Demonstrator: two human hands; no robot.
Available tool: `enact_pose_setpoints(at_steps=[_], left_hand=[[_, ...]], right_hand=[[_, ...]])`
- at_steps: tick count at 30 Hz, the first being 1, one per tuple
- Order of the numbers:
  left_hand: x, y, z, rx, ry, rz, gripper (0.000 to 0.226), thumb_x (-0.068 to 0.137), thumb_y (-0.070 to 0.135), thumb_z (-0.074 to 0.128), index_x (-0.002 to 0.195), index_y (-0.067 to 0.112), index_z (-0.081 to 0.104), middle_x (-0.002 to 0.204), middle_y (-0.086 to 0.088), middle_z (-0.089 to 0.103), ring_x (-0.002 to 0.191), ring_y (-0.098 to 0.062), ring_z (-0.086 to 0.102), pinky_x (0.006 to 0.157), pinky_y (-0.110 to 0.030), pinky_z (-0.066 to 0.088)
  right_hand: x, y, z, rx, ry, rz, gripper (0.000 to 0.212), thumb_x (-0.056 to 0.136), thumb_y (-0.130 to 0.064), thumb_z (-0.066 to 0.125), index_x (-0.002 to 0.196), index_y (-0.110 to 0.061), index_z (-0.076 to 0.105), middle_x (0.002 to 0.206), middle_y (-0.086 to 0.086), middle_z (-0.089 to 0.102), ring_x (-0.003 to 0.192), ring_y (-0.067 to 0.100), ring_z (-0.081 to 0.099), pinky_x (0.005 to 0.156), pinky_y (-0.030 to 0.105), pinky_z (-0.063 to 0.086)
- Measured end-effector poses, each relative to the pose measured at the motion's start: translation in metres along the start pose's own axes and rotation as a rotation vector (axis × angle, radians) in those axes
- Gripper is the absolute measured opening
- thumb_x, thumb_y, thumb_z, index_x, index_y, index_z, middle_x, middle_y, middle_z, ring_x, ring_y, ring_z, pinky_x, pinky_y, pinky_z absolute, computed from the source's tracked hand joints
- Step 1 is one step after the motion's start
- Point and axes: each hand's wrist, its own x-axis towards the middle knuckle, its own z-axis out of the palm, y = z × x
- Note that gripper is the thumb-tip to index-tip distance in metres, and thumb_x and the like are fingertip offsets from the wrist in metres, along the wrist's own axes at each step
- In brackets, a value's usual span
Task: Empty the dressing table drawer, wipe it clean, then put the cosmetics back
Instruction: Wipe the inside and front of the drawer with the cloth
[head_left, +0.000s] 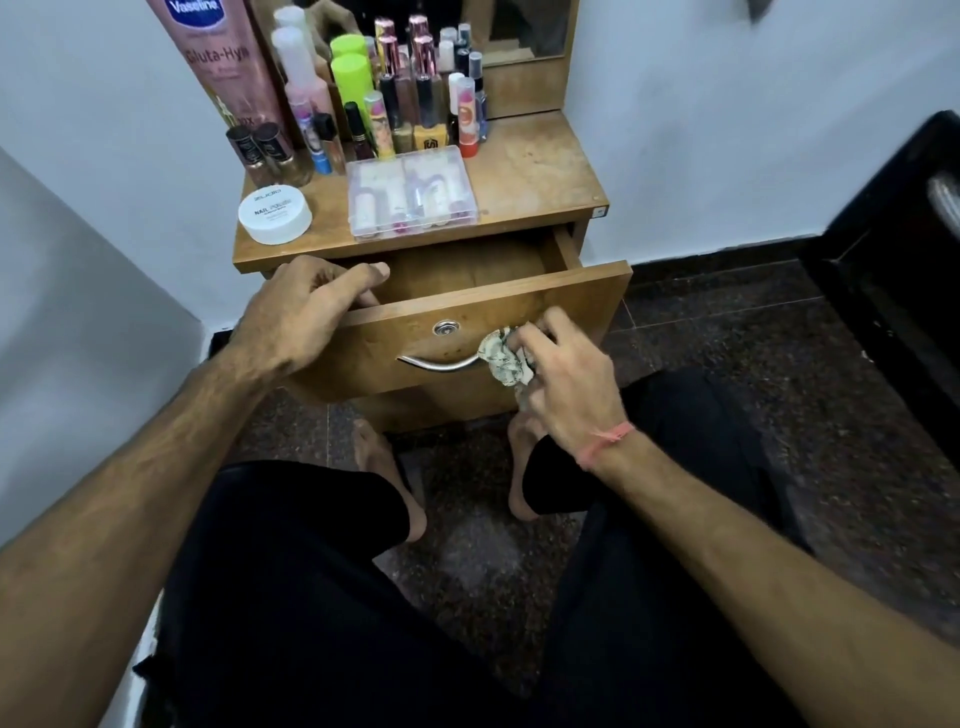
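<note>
Drawer (483, 312) pulled out from the wooden dressing table (540, 171); what shows of its inside is bare wood, no items visible in it. Drawer front carries a round metal lock (445, 328) and, below that, a curved metal handle (439, 362).

Left hand (306, 306) sits at the drawer's left end, fingers curled over the top edge of the front panel, thumb lying along the rim toward the drawer's middle. Grip on the panel looks firm.

Right hand (561, 374) is against the drawer front, just right of the handle. Its fingers are bunched around a crumpled patterned cloth (506, 361), which presses on the panel and touches the handle's right end. A pink thread band (608, 439) circles that wrist.

Cosmetics stand on the tabletop above the drawer, crowded toward its left and rear: a tall pink Vaseline tube (223, 62) far left, two lime-green capped bottles (353, 67) behind, a row of small bottles and lipsticks (415, 104) before the mirror (519, 26). Nearer the drawer, a white round nail-polish-remover tub (275, 214) sits at the left front corner, and a clear plastic case (413, 192) of small tubes lies beside it, over the drawer's middle.

Below the drawer: person's bare feet (389, 478) on a dark speckled floor (727, 389), black trousers in the foreground.
</note>
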Motion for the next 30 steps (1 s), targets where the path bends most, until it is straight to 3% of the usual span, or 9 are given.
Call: enact_pose_setpoints(at_steps=[3,6,10,12,14,20,23,27,30], left_hand=[[0.001,-0.002,0.001,0.028,0.023,-0.007,0.068,0.085,0.085,0.051,0.083,0.028,0.088,0.095,0.008,0.083,0.102,-0.023,0.073,0.108,-0.058,0.051],[0.0,-0.003,0.0,0.047,0.029,-0.001,0.067,0.086,0.085,0.051,0.084,0.03,0.088,0.095,0.007,0.083,0.102,-0.025,0.073,0.109,-0.061,0.051],[-0.003,-0.002,0.001,0.051,0.051,-0.006,0.069,0.084,0.085,0.051,0.084,0.027,0.087,0.092,0.007,0.083,0.098,-0.025,0.073,0.105,-0.06,0.052],[-0.004,-0.003,0.0,0.05,0.058,-0.001,0.067,0.084,0.085,0.051,0.084,0.028,0.088,0.091,0.008,0.083,0.097,-0.025,0.073,0.104,-0.061,0.053],[-0.005,-0.003,0.0,0.047,0.059,0.004,0.066,0.085,0.084,0.052,0.085,0.028,0.088,0.092,0.008,0.083,0.098,-0.025,0.073,0.104,-0.061,0.053],[-0.006,0.0,0.001,0.073,0.064,-0.003,0.056,0.084,0.077,0.055,0.085,0.032,0.088,0.091,0.013,0.082,0.097,-0.023,0.073,0.094,-0.053,0.055],[-0.006,0.003,0.001,0.084,0.074,-0.025,0.045,0.083,0.072,0.058,0.082,0.036,0.085,0.097,0.017,0.081,0.099,-0.019,0.071,0.094,-0.05,0.054],[-0.009,0.0,0.003,0.104,0.069,-0.01,0.042,0.082,0.071,0.057,0.079,0.039,0.085,0.094,0.018,0.081,0.097,-0.018,0.072,0.093,-0.05,0.056],[-0.013,-0.004,0.002,0.087,0.069,-0.001,0.04,0.085,0.066,0.06,0.081,0.035,0.086,0.091,0.017,0.081,0.096,-0.018,0.072,0.093,-0.05,0.056]], right_hand=[[-0.009,-0.02,0.024,0.307,0.082,0.404,0.045,0.077,-0.011,0.092,0.108,-0.023,0.061,0.11,-0.012,0.055,0.087,0.01,0.06,0.07,0.002,0.039],[-0.016,-0.054,0.054,0.594,0.137,0.544,0.04,0.08,-0.012,0.09,0.101,-0.022,0.058,0.108,-0.01,0.06,0.091,0.007,0.059,0.075,0.013,0.042],[-0.004,-0.08,0.084,1.287,0.117,0.927,0.053,0.08,0.01,0.085,0.115,-0.025,0.065,0.121,0.005,0.076,0.117,0.021,0.073,0.105,0.043,0.06],[0.004,-0.078,0.084,1.527,0.108,1.047,0.059,0.085,0.023,0.074,0.132,-0.011,0.063,0.13,0.016,0.074,0.116,0.029,0.074,0.094,0.043,0.065],[0.008,-0.066,0.074,1.58,0.142,1.163,0.06,0.09,0.027,0.064,0.142,-0.002,0.058,0.132,0.019,0.071,0.105,0.027,0.073,0.077,0.029,0.066],[0.016,0.021,0.061,1.568,0.446,1.435,0.063,0.092,0.022,0.055,0.145,-0.011,0.056,0.135,0.015,0.068,0.109,0.03,0.073,0.077,0.037,0.063],[0.004,0.022,0.059,1.611,0.382,1.408,0.053,0.093,0.016,0.068,0.142,-0.002,0.06,0.131,0.015,0.071,0.116,0.03,0.074,0.063,0.031,0.063],[-0.008,-0.015,0.063,1.577,0.115,1.189,0.053,0.088,0.002,0.084,0.137,-0.004,0.065,0.128,0.011,0.077,0.115,0.025,0.077,0.086,0.034,0.067],[-0.008,-0.028,0.069,1.409,0.265,1.103,0.063,0.079,-0.007,0.094,0.131,-0.023,0.061,0.128,0.006,0.075,0.111,0.022,0.078,0.096,0.044,0.065]])
